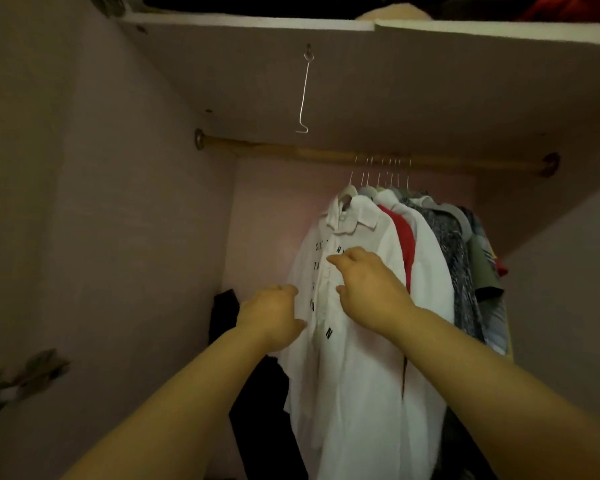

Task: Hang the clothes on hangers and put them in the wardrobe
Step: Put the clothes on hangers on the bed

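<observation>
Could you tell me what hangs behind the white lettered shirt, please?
Behind the white shirt hang a red garment, a plain white garment and a patterned garment; each is mostly covered.

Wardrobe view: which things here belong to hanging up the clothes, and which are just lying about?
Job: white shirt, its hanger, wooden rail, left hand and right hand at the shirt, the other hung clothes.
Lying about: wire hook under the shelf, dark garment low at the left, things on that shelf.
</observation>
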Tool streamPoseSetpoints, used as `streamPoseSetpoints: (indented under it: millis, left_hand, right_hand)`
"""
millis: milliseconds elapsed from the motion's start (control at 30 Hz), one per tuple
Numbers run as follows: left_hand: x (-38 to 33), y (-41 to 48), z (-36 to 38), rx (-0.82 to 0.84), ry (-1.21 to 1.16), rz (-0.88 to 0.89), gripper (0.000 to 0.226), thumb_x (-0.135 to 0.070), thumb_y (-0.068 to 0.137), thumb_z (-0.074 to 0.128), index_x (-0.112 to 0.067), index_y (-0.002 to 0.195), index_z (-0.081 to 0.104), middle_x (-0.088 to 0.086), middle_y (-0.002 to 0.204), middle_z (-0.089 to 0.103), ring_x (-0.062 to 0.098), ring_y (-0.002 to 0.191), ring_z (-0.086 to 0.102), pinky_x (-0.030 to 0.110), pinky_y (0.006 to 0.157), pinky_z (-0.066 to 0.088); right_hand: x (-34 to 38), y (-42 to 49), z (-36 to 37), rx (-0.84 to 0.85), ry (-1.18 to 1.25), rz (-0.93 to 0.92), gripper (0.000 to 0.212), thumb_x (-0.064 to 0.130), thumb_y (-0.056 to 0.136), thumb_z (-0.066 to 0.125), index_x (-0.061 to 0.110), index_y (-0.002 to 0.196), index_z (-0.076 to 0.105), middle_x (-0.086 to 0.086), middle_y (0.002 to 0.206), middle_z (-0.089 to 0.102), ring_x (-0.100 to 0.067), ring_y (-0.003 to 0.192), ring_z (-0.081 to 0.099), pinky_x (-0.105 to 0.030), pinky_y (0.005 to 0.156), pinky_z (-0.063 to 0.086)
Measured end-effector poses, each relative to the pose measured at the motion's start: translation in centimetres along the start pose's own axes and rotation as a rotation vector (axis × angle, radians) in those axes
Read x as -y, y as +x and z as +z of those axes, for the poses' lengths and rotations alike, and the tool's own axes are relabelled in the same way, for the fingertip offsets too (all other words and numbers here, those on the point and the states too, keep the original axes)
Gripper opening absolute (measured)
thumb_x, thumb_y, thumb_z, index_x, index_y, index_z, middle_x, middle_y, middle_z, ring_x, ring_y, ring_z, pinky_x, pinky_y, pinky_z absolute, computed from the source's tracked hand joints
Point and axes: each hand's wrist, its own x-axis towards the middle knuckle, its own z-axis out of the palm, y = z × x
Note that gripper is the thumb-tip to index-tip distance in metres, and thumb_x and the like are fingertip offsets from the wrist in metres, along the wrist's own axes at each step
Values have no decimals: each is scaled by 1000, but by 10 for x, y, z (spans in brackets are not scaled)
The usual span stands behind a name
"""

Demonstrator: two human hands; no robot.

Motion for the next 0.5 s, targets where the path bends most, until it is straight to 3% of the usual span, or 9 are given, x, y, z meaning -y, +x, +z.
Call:
streamPoseSetpoints:
  millis: [300,500]
  left_hand:
    - [15,125,3,-144,-112,90,63,-37,91,56,-16,144,29,8,145,36,27,129,38,41,105,37]
    - [27,197,4,-236,-138,165,62,-39,91,56,-18,144,30,7,144,37,26,129,37,40,104,37]
  right_hand:
    - [-49,120,15,-242,-162,22,54,2,87,52,14,139,42,-8,140,41,-27,127,38,-34,102,37]
    - [-86,178,35,-373,-305,124,56,15,94,48,15,147,28,-10,147,36,-27,133,34,-36,109,26]
